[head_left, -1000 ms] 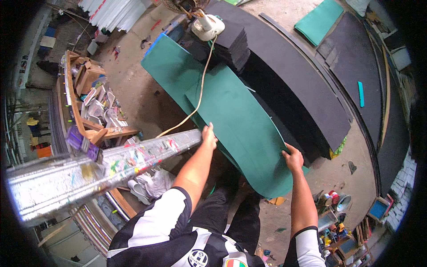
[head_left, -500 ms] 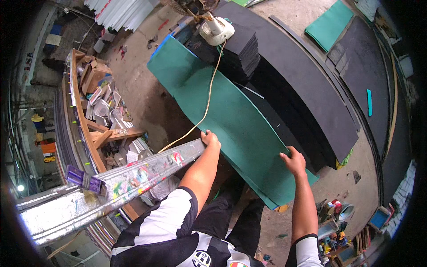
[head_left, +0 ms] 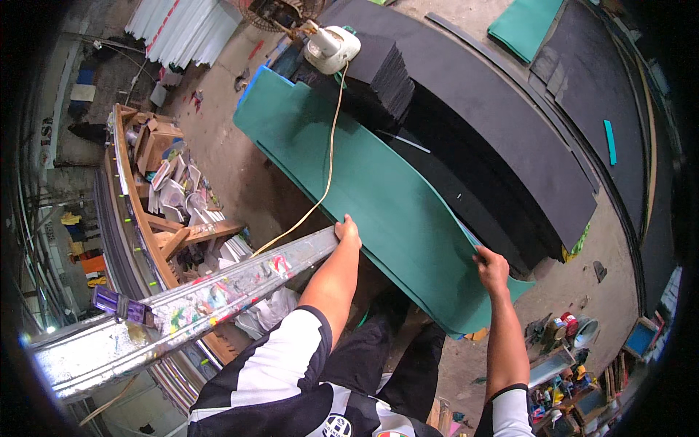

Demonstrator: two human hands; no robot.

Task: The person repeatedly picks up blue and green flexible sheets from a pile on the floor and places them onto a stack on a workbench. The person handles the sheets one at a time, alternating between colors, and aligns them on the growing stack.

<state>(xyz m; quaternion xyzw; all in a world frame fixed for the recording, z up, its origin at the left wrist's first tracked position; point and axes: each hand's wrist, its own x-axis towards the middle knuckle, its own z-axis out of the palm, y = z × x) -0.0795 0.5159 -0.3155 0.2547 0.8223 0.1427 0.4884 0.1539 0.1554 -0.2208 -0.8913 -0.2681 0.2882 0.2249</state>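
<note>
A long, flexible green sheet point(head_left: 378, 193) lies in front of me, on a stack of similar sheets. My left hand point(head_left: 349, 231) grips its left edge, thumb on top and the other fingers hidden below, beside the end of a paint-spattered metal beam point(head_left: 218, 295). At the opposite edge, near the sheet's close end, my right hand point(head_left: 492, 269) is closed on the rim, which curls up there. A pale cable point(head_left: 333, 149) crosses over the sheet from the white base of a fan point(head_left: 332, 49).
Black sheets point(head_left: 480, 109) are stacked on the right, beyond the green one. A purple-handled brush point(head_left: 122, 306) rests on the beam. At left stands a wooden frame point(head_left: 135, 197) with scraps and boxes. Tools and cans point(head_left: 571, 328) lie on the floor at lower right.
My right hand has closed on the sheet's right edge and raised it into a curl. The left hand keeps its hold on the left edge. The whole view has shifted slightly.
</note>
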